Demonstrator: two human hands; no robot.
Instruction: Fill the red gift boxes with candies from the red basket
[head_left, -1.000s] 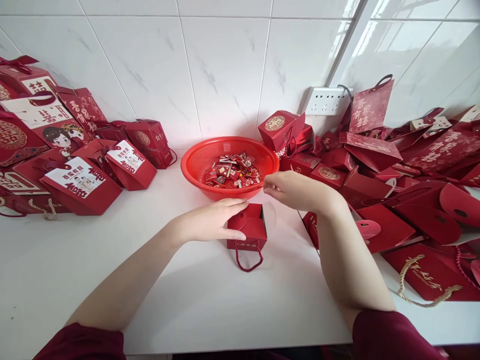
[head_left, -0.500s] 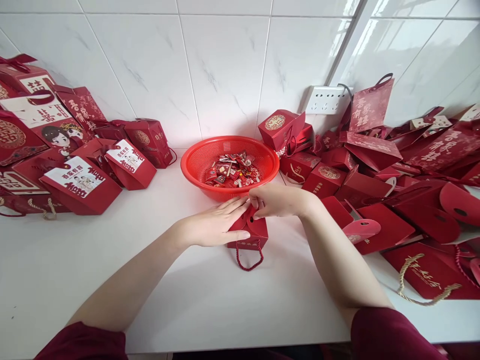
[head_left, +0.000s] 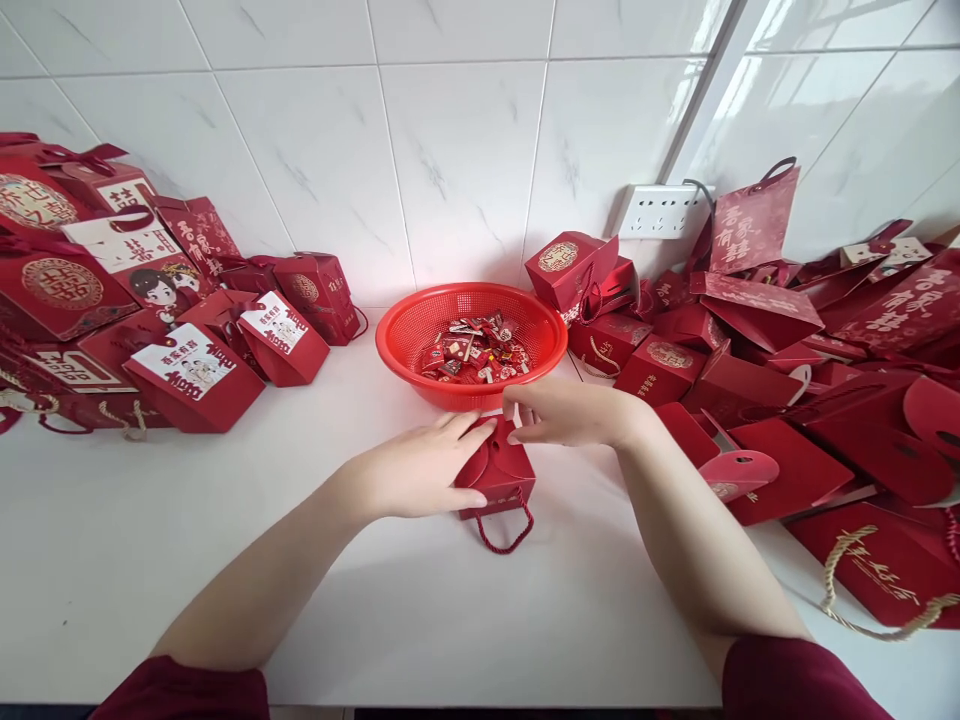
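Observation:
A small red gift box [head_left: 501,478] with curved top flaps stands on the white table, its dark red rope handle [head_left: 506,548] drooping at the front. My left hand [head_left: 412,465] holds the box's left side, with the thumb at the front and the fingers over the top. Curled at the back right of the top flaps is my right hand [head_left: 566,412], its fingertips on the flaps. Part of the box's far edge is hidden by my fingers. Right behind it, a red plastic basket [head_left: 397,355] holds several wrapped candies [head_left: 480,350].
Closed red gift boxes [head_left: 187,375] are stacked at the left. Many more red boxes and bags [head_left: 720,385] are heaped at the right, one with a cream rope handle [head_left: 832,575]. A tiled wall [head_left: 465,150] with a white power strip [head_left: 660,212] rises behind the table.
The camera view has shifted slightly, so everything sits a little lower and further right. My right thumb has drawn back a little from the flaps' middle, showing more of the box top.

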